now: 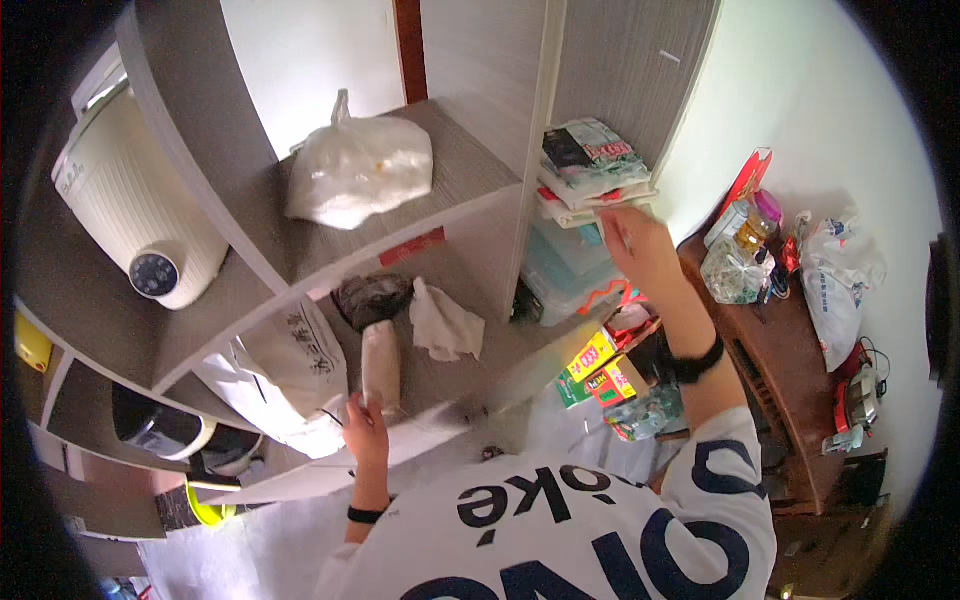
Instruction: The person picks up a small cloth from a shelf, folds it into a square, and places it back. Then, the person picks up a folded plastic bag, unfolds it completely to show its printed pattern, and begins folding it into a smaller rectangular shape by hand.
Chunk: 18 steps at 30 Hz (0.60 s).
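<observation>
My left hand (367,436) is at the front edge of the lower shelf, its fingers pinched together by the near end of a pale, wrapped roll (380,365). What they hold is too small to make out. Left of it leans a white cloth bag (295,375) with dark print. A dark plastic bundle (372,298) and a crumpled white cloth (446,322) lie behind the roll. Reaching to the right, my right hand (640,245) is curled in front of a stack of folded bags (598,170); whatever it grips is hidden. Under the stack is a clear plastic bin (565,265).
A knotted white plastic bag (362,165) sits on the upper shelf. Far left stands a white appliance (150,200) with a round dial. Colourful boxes (600,370) are below my right forearm. Jars (757,222) and a white carrier bag (835,285) crowd the brown table (745,325).
</observation>
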{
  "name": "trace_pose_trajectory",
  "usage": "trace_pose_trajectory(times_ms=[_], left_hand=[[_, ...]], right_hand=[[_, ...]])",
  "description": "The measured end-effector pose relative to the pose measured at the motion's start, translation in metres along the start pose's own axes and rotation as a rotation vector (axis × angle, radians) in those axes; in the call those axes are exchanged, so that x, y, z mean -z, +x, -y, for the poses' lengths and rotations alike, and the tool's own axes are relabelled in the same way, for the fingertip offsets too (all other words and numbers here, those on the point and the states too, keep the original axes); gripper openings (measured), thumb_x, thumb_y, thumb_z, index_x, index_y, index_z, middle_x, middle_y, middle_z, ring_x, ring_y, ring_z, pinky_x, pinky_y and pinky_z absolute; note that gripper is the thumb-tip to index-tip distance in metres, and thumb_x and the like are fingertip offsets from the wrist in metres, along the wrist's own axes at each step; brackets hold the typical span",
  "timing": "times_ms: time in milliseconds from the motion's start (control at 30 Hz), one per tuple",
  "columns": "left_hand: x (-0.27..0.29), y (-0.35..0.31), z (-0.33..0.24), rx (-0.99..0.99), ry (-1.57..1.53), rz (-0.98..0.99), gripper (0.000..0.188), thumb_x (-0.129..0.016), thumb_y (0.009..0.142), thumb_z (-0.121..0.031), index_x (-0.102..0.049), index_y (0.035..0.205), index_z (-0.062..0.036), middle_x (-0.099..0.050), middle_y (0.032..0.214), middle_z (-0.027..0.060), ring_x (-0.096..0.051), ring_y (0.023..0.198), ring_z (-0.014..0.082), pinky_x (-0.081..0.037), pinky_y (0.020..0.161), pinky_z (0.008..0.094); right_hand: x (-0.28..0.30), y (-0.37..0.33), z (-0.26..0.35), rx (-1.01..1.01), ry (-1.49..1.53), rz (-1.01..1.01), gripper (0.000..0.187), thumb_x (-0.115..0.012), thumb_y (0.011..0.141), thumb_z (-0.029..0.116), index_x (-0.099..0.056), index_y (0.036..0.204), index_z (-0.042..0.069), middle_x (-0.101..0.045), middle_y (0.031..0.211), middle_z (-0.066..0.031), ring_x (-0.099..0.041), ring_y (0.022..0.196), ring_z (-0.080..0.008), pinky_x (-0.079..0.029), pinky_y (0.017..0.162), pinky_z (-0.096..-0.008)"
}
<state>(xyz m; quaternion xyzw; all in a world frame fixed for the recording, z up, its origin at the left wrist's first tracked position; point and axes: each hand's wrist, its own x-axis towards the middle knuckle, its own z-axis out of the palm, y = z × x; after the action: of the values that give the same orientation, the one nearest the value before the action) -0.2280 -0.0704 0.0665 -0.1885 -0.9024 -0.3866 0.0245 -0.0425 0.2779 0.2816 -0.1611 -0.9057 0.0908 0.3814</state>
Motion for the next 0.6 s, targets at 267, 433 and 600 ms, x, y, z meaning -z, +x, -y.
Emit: trace_pose_trajectory(times_ms=[267,433,600], left_hand=[[-0.044,0.014,0.001,-0.468,0.368,0.163,0.037,-0.049,0.079,-0.026,-0.046,0.110,-0.0051,-0.045,0.116,0.0181,-0.043,0.106,0.0336,-0.037,0.085,0.0421],[-0.060,0.005,0.007,-0.410,0.523,0.153,0.045,-0.052,0.076,-0.028,-0.043,0.114,-0.0060,-0.041,0.122,0.0174,-0.040,0.110,0.0366,-0.034,0.089,0.0452],[-0.052,0.005,0.001,-0.373,0.510,0.235,0.047,-0.053,0.073,-0.021,-0.040,0.115,-0.0065,-0.038,0.126,0.0157,-0.038,0.113,0.0354,-0.034,0.091,0.0411]], right_hand=[[-0.049,0.085,-0.024,0.081,-0.287,-0.050,0.024,-0.046,0.080,0.020,-0.058,0.090,0.002,-0.059,0.087,-0.0163,-0.056,0.082,-0.0334,-0.045,0.075,-0.0388],[-0.064,0.082,-0.043,-0.131,-0.476,0.185,0.026,-0.048,0.078,0.026,-0.058,0.083,0.002,-0.060,0.081,-0.0174,-0.058,0.079,-0.0323,-0.046,0.069,-0.0413],[-0.063,0.080,-0.067,-0.103,-0.236,0.001,0.023,-0.047,0.078,0.022,-0.056,0.076,0.001,-0.058,0.072,-0.0205,-0.057,0.070,-0.0356,-0.047,0.063,-0.0424]])
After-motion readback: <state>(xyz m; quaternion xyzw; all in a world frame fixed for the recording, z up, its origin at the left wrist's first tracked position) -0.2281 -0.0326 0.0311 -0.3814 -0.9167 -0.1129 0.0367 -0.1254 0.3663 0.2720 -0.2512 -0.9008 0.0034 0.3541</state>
